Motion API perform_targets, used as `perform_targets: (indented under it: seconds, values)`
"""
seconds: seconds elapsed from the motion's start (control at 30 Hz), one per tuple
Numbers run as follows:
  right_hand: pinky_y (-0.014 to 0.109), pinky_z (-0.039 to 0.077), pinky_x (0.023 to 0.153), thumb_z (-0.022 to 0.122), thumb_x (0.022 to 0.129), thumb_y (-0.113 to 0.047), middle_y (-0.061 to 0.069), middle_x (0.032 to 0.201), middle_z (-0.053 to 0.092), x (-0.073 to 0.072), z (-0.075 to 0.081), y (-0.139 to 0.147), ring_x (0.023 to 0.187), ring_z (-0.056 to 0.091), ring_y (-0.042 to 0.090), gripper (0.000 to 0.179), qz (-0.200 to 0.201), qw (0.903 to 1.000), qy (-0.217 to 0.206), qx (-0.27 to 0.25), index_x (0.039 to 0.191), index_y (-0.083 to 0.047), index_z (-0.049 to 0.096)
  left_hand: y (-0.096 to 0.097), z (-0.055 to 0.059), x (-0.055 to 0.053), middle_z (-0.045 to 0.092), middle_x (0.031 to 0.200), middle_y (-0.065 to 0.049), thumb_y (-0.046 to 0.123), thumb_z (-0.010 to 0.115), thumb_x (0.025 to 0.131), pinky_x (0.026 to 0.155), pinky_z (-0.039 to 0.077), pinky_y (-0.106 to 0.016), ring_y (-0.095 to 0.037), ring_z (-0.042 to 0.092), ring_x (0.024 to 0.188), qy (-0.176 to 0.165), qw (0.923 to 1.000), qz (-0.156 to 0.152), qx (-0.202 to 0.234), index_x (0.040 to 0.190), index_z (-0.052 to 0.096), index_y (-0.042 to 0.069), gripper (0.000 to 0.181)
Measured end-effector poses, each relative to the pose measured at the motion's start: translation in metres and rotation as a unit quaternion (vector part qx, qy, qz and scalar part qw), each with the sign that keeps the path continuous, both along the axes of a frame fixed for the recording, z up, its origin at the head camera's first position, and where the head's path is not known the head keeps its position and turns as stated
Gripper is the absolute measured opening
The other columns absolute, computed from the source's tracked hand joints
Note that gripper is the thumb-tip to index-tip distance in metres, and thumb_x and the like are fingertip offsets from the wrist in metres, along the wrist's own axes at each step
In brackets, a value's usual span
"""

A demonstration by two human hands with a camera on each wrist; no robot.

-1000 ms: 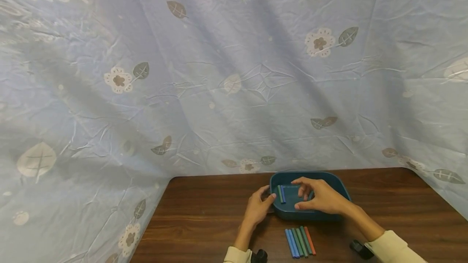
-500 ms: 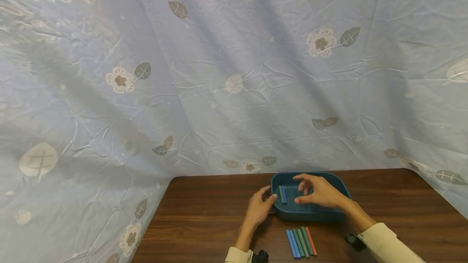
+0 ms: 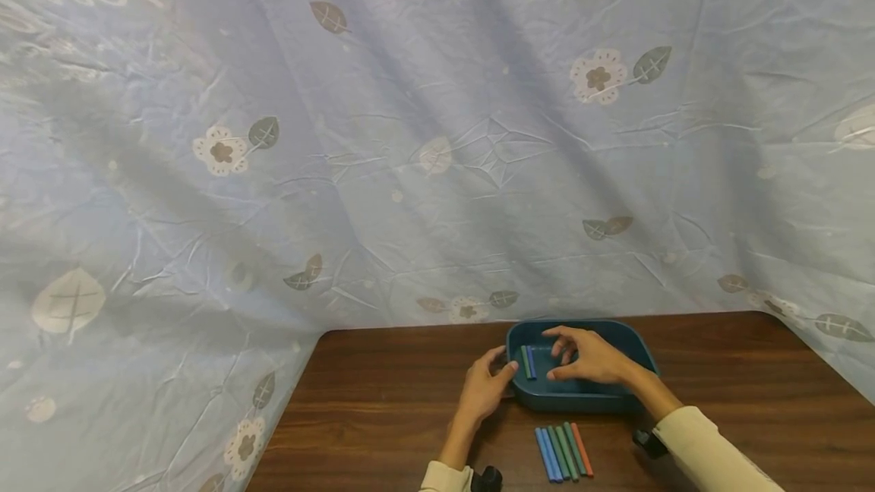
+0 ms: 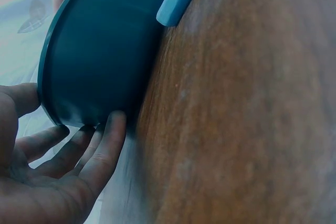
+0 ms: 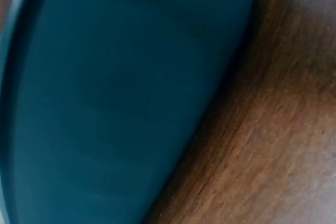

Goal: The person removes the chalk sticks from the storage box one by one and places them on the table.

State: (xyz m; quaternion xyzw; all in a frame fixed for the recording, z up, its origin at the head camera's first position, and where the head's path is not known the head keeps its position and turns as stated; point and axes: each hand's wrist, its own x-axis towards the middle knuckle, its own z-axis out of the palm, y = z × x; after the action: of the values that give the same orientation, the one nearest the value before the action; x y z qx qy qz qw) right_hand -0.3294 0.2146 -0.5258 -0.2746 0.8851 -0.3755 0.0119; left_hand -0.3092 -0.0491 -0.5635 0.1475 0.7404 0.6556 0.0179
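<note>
A dark teal tub [image 3: 581, 404] stands at the back of the table. My left hand [image 3: 483, 389] grips its left end, thumb at the rim and fingertips against the outer wall, as the left wrist view of the tub [image 4: 100, 51] shows. Inside lie a green stick [image 3: 525, 363] and a blue stick [image 3: 531, 363], side by side. Over the tub's middle hovers my right hand [image 3: 591, 357], thumb and fingers curved and apart, with nothing visible between them. The tub's wall [image 5: 115, 98] hides that hand in the right wrist view.
In front of the tub, several slim sticks lie in a row: blue sticks [image 3: 548, 455], green sticks [image 3: 567, 452] and a red-orange stick [image 3: 582, 449]. The brown wooden table [image 3: 369, 408] ends at a patterned curtain [image 3: 383, 211] behind and beside it.
My right hand has shifted slightly to the left over the tub, its forearm following. The left hand, the tub and the sticks stay as they were.
</note>
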Motion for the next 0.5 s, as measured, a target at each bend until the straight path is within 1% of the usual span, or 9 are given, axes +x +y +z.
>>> perform_targets:
  seconds: [0.1, 0.27, 0.4, 0.5]
  values:
    - [0.025, 0.058, 0.075, 0.089, 0.089, -0.031, 0.013, 0.113, 0.070, -0.004, -0.003, -0.001, 0.090, 0.066, 0.009, 0.082, 0.007, 0.9999, -0.008, 0.001, 0.152, 0.006, 0.052, 0.000, 0.000, 0.000, 0.073, 0.127, -0.027, 0.015, 0.070, 0.105, 0.078, 0.070, -0.051, -0.040, 0.076, 0.109, -0.001, 1.0000, -0.001, 0.006, 0.148, 0.058, -0.006, 0.049]
    - [0.024, 0.059, 0.074, 0.090, 0.088, -0.030, 0.013, 0.112, 0.070, -0.011, -0.008, -0.003, 0.088, 0.066, 0.008, 0.083, 0.010, 0.9998, -0.016, 0.008, 0.152, 0.006, 0.051, 0.000, 0.000, 0.000, 0.073, 0.128, -0.028, 0.015, 0.069, 0.105, 0.077, 0.070, -0.048, -0.040, 0.077, 0.108, 0.002, 1.0000, -0.002, 0.000, 0.148, 0.057, -0.006, 0.049]
    - [0.024, 0.059, 0.071, 0.091, 0.087, -0.029, 0.013, 0.111, 0.071, -0.013, -0.011, -0.007, 0.086, 0.066, 0.008, 0.084, 0.013, 0.9996, -0.022, 0.012, 0.151, 0.007, 0.051, 0.000, 0.001, 0.000, 0.072, 0.131, -0.030, 0.016, 0.069, 0.105, 0.078, 0.070, -0.048, -0.041, 0.076, 0.110, 0.000, 1.0000, -0.004, 0.002, 0.148, 0.057, -0.006, 0.050]
    - [0.024, 0.058, 0.068, 0.092, 0.086, -0.029, 0.013, 0.110, 0.070, -0.014, -0.012, -0.009, 0.084, 0.065, 0.008, 0.085, 0.013, 0.9995, -0.024, 0.016, 0.151, 0.008, 0.051, 0.001, 0.000, 0.000, 0.072, 0.131, -0.029, 0.017, 0.069, 0.105, 0.078, 0.070, -0.048, -0.041, 0.076, 0.112, 0.000, 1.0000, -0.004, 0.000, 0.148, 0.058, -0.006, 0.050]
